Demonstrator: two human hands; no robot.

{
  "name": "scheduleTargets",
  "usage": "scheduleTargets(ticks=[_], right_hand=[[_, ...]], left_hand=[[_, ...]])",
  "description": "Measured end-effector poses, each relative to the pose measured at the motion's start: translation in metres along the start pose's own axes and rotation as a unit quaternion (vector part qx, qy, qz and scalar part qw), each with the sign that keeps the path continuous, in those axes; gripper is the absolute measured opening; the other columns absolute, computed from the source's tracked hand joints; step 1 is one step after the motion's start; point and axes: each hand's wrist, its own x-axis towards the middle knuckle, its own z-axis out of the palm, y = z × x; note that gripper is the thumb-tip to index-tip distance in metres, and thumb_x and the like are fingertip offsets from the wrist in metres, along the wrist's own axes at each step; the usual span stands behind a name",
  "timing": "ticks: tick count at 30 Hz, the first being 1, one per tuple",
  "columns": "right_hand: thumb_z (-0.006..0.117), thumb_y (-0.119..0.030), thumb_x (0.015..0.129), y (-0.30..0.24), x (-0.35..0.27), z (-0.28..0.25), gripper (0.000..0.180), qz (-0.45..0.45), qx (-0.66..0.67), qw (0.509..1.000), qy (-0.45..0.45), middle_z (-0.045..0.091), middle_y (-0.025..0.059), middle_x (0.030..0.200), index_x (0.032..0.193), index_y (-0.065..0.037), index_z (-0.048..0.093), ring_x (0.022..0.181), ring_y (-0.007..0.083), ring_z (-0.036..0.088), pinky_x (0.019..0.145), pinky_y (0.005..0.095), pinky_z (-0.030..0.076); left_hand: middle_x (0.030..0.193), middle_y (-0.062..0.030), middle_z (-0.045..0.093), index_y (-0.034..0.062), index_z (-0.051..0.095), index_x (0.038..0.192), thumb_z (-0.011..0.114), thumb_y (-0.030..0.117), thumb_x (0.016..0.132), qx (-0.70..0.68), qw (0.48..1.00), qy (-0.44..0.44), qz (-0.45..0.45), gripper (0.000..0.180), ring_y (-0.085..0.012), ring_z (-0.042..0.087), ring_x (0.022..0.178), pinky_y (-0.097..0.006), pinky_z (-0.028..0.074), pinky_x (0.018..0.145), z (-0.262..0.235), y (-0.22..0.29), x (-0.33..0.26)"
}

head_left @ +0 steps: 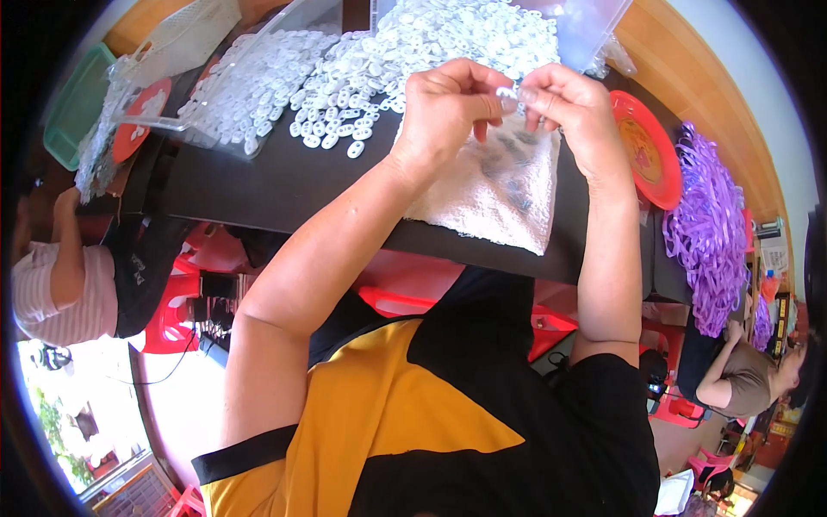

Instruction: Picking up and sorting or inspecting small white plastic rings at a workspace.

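Note:
Above the far edge of a pale towel, my left hand and my right hand meet fingertip to fingertip. Between them is a small white plastic piece, pinched from both sides; the fingers partly cover it. A large heap of white oval pieces with two holes spreads just beyond my hands. Some loose ones lie on the dark table left of my left wrist. Under my hands the white towel lies on the table, with greyish marks on it.
A clear plastic bin of white pieces lies tipped at left, near a green basket and a white basket. To the right are a red plate and hanging purple ribbons. One person sits left, another right.

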Motion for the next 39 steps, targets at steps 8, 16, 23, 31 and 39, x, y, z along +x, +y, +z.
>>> scheduleTargets(ticks=[8,16,23,31,39], right_hand=[[0.056,-0.019,0.084,-0.102,-0.080,0.079,0.022,-0.412,0.030,0.832,-0.371,0.054,0.0044,0.074,0.096,-0.003,0.065,0.062,0.0206,0.057,0.053,0.0335,0.045],[0.058,-0.019,0.077,-0.135,-0.103,0.091,0.051,-0.424,0.173,0.725,-0.514,0.054,0.0066,0.084,0.128,-0.012,0.057,0.069,0.0257,0.058,0.059,0.0343,0.045],[0.066,-0.021,0.082,-0.152,-0.095,0.032,0.028,-0.359,0.121,0.776,-0.504,0.054,0.0092,0.072,0.095,0.004,0.062,0.058,0.0210,0.051,0.048,0.0314,0.038],[0.058,-0.028,0.092,-0.084,-0.104,0.086,0.025,-0.361,0.281,0.726,-0.513,0.047,0.0087,0.075,0.090,-0.002,0.059,0.060,0.0234,0.051,0.051,0.0328,0.040],[0.064,-0.004,0.086,-0.046,-0.071,0.023,0.005,-0.133,0.004,0.989,-0.058,0.060,-0.0006,0.071,0.086,0.001,0.065,0.067,0.0053,0.053,0.062,0.0206,0.044]], left_hand=[[0.077,-0.0026,0.068,0.0033,0.073,0.087,0.067,0.003,0.082,0.540,0.754,0.139,0.347,0.007,-0.0098,0.062,0.067,-0.023,0.048,0.060,-0.053,0.106,-0.025],[0.079,-0.0093,0.069,-0.0014,0.070,0.087,0.068,0.001,0.074,0.591,0.656,0.278,0.378,0.013,-0.0143,0.063,0.071,-0.028,0.049,0.066,-0.143,0.129,0.003],[0.077,-0.0075,0.068,0.0002,0.069,0.085,0.069,0.006,0.076,0.379,0.911,-0.030,0.158,0.010,-0.0132,0.063,0.069,-0.027,0.051,0.065,-0.066,0.038,-0.019],[0.088,-0.0183,0.066,0.0023,0.066,0.080,0.060,0.009,0.075,0.499,0.846,-0.154,0.107,0.010,-0.0367,0.063,0.084,-0.042,0.051,0.076,-0.041,-0.012,-0.012],[0.083,-0.0131,0.065,0.0015,0.065,0.087,0.065,0.009,0.079,0.457,0.880,-0.112,0.067,0.012,-0.0258,0.064,0.075,-0.034,0.050,0.071,-0.040,-0.019,-0.012]])
